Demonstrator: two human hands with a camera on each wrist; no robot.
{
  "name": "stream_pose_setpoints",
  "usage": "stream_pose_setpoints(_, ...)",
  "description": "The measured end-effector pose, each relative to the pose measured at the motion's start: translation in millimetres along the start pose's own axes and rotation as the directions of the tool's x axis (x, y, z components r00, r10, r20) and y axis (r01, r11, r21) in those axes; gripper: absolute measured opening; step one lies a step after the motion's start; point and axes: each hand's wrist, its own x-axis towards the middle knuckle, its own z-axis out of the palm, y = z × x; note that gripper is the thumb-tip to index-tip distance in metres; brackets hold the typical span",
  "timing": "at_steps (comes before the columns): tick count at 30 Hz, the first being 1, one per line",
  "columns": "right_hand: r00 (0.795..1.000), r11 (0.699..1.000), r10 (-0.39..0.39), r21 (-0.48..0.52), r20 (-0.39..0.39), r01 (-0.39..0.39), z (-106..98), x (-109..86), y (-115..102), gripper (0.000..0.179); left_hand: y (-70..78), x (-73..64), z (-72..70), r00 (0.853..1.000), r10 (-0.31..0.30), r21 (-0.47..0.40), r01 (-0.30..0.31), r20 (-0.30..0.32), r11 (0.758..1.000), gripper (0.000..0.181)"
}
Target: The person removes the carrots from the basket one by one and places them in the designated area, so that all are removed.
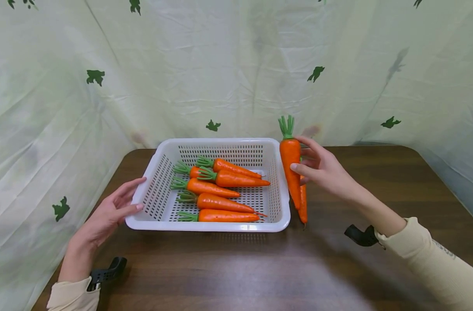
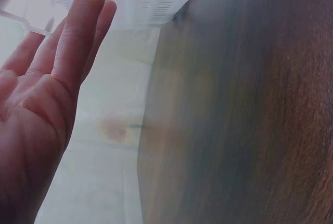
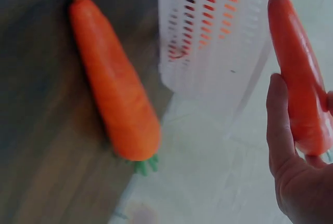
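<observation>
My right hand (image 1: 323,170) pinches an orange toy-like carrot (image 1: 289,162) between thumb and fingers, its green top up and thin tip down, just off the basket's right rim. Behind it, a second carrot (image 3: 114,83) lies on the table beside the basket, partly hidden in the head view. At the left end of the white plastic basket (image 1: 209,226), my left hand (image 1: 112,209) touches the rim with thumb and fingers apart. The left wrist view has those fingers (image 2: 78,31) mostly straight against the basket. Several carrots (image 1: 220,201) lie inside, green tops toward the left.
The basket stands on a dark wooden table (image 1: 236,268). Right behind the table's far edge hangs a pale curtain (image 1: 236,77) with green leaf shapes, which also closes in the left and right sides. Black wrist mounts (image 1: 362,235) stick out below the cuffs.
</observation>
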Motion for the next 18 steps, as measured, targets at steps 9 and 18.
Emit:
stream_pose_setpoints(9, 0.996, 0.998, 0.052, 0.022, -0.075, -0.051, -6.2, -14.0, 23.8, 0.067, 0.8, -1.0, 0.1, 1.000, -0.013, 0.005, 0.013, -0.007, 1.000, 0.066)
stream_pose_setpoints(18, 0.987, 0.996, 0.086, 0.011, -0.138, -0.085, -11.7, -26.0, 45.1, 0.066, 1.6, 0.1, 0.0, 1.000, -0.016, 0.000, 0.016, -0.007, 1.000, 0.066)
